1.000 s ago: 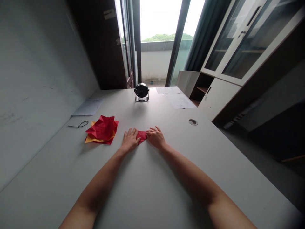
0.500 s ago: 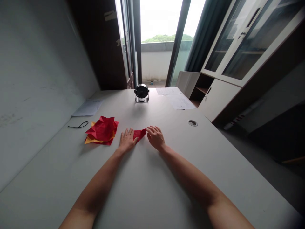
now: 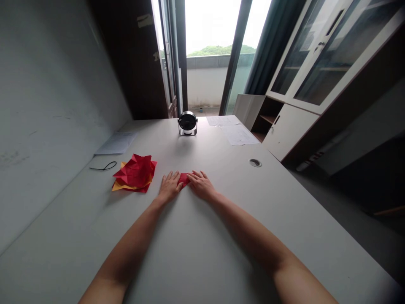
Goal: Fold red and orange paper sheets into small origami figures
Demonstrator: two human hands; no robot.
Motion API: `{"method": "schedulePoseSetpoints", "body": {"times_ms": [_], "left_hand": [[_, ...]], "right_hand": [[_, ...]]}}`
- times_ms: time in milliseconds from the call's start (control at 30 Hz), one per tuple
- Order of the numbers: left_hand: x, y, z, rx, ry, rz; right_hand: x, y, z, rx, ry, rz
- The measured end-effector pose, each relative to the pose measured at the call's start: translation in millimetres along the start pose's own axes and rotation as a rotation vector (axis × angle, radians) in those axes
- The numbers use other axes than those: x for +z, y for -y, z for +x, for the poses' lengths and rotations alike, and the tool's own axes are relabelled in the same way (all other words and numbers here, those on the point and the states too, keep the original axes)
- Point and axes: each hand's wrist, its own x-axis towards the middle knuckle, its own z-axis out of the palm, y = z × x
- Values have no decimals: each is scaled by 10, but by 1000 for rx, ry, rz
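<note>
A small folded piece of red paper point(image 3: 184, 179) lies on the white table between my hands, and most of it is covered. My left hand point(image 3: 170, 185) rests flat on its left part with the fingers stretched out. From the right, my right hand point(image 3: 200, 185) lies over the paper's right end, fingers extended and pressing down. To the left of my left hand sits a loose stack of creased red and yellow paper sheets point(image 3: 135, 172).
A round black device on a metal stand point(image 3: 187, 123) is at the far side of the table point(image 3: 202, 236). Paper sheets point(image 3: 237, 134) lie at the back right, more point(image 3: 116, 142) at the back left. A black cable tie point(image 3: 103, 166) and a cable hole point(image 3: 255, 163) are also there.
My right hand has moved left and down onto the red paper, whose raised right corner now lies beneath its fingers. My left hand stays in place.
</note>
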Motion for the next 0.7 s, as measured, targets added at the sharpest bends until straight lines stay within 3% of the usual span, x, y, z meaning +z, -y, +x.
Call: {"method": "schedulePoseSetpoints", "body": {"times_ms": [267,567,700], "left_hand": [[-32,-3,-32,43,22,-27],[-24,23,0,60,7,-87],[-39,14,1,63,-28,-171]], "right_hand": [[2,-187,18,297,-130,29],[-3,-229,44,303,-184,187],[-8,-200,59,369,-225,429]]}}
